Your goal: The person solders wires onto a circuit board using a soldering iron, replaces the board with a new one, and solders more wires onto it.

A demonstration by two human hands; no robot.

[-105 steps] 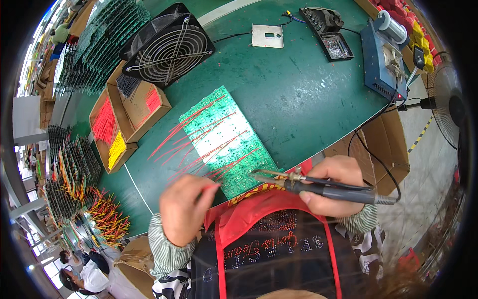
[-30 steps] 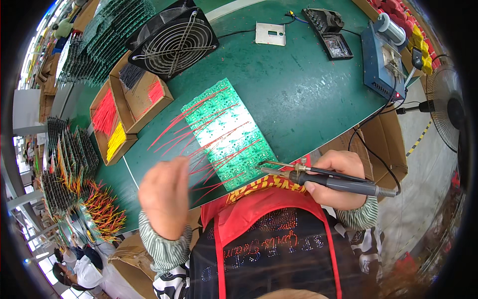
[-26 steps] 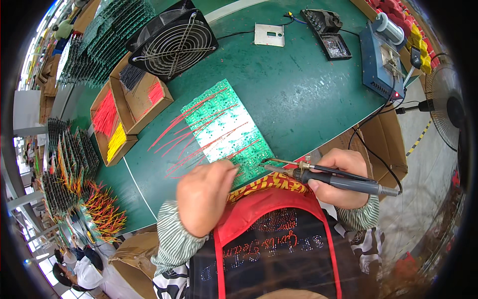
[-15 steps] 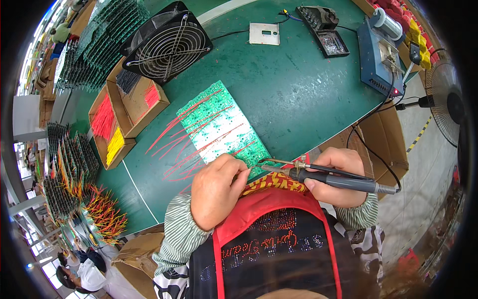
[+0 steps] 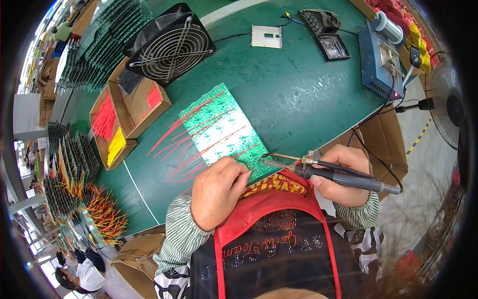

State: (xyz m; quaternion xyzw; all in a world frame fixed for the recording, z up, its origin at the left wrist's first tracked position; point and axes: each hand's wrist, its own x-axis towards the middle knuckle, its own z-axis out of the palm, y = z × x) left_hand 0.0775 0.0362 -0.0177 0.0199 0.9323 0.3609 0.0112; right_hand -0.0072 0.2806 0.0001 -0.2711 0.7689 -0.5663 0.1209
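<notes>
A green circuit board lies on the bench in front of me, with several thin red wires running off its left side. My left hand rests at the board's near edge, thumb and forefinger pinched together. A red wire's end runs in behind this hand; the pinch point itself is mostly hidden. In my right hand is a grey soldering iron with a thin solder feed tube clamped along it. Its tip points left over the board's near right corner, a little apart from my left fingertips.
Cardboard trays of red, yellow and dark wires stand left, beside a black fan. Stacked wired boards fill the far left. A blue soldering station with a solder spool is at the right, its cable looping down to the iron.
The soldering iron and my right hand have shifted slightly right and away from my left fingertips. My left hand stays nearly still, pinched at the board's edge.
</notes>
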